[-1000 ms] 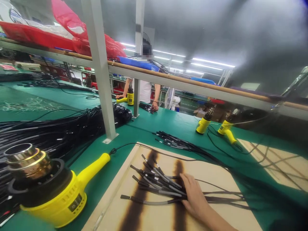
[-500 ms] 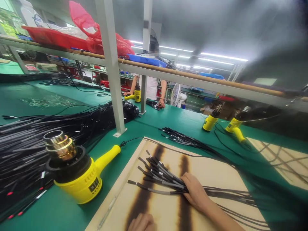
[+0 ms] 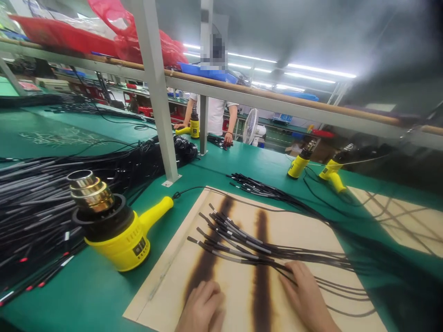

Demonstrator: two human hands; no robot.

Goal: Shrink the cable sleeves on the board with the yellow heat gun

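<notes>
On a scorched wooden board (image 3: 238, 288) lies a fanned bundle of black cables (image 3: 242, 237) with grey sleeves and small white labels, their ends pointing left. My right hand (image 3: 306, 295) is at the near edge of the bundle, thumb and fingers closed around a thin black cable. Lower left on the board rests my left hand (image 3: 204, 306), fingers curled in; whatever they hold, if anything, is hidden. Left of the board, a yellow heat gun (image 3: 119, 235) stands nozzle up, its handle toward the board.
A large pile of cables (image 3: 104, 175) covers the left of the green table (image 3: 86, 299). More cables (image 3: 256, 190) lie beyond the board. A white post (image 3: 157, 92) carries an overhead shelf. Two heat guns (image 3: 299, 162) stand far right. Across the table, a person's hand (image 3: 227, 139) touches cables.
My right hand has let go of the main bundle and moved right and nearer, onto a cable at its near edge. My left hand has come further into view. The view has shifted slightly.
</notes>
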